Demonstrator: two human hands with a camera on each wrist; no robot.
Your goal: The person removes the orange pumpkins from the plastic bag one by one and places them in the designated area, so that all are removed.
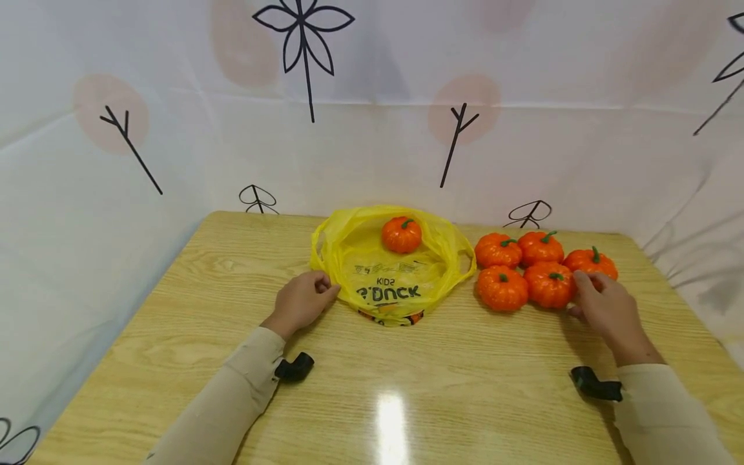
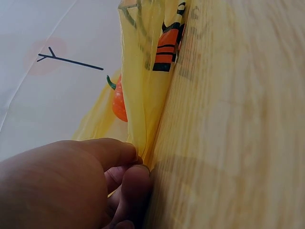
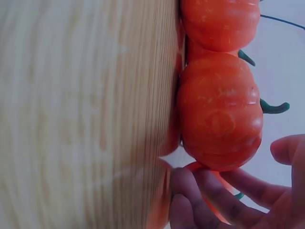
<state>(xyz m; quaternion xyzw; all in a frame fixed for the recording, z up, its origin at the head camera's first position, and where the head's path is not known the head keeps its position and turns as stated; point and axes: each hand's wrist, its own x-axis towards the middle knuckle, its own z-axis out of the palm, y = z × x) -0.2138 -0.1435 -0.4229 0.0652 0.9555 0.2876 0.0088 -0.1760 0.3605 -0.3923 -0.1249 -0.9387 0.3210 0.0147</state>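
A yellow plastic bag (image 1: 332, 252) lies spread on the table with its mouth facing up, printed with dark lettering. Inside it, toward the back, sits one orange toy pumpkin (image 1: 401, 236) with a green stem. My left hand (image 1: 299, 302) pinches the bag's left front edge between thumb and fingers. To the right of the bag, several more pumpkins stand close together. My right hand (image 1: 607, 310) is at the right end of this group, its fingers against the front-right pumpkin (image 3: 220, 112) and its thumb apart from it. Behind those fingers is the rightmost pumpkin (image 1: 589, 261), partly hidden.
The wooden table (image 1: 453, 387) carries everything and reflects a bright light at its front. A pale patterned cloth (image 1: 372, 155) hangs right behind the table's back edge. Dark curved pieces (image 1: 295, 367) show at both wrists, by the beige sleeves.
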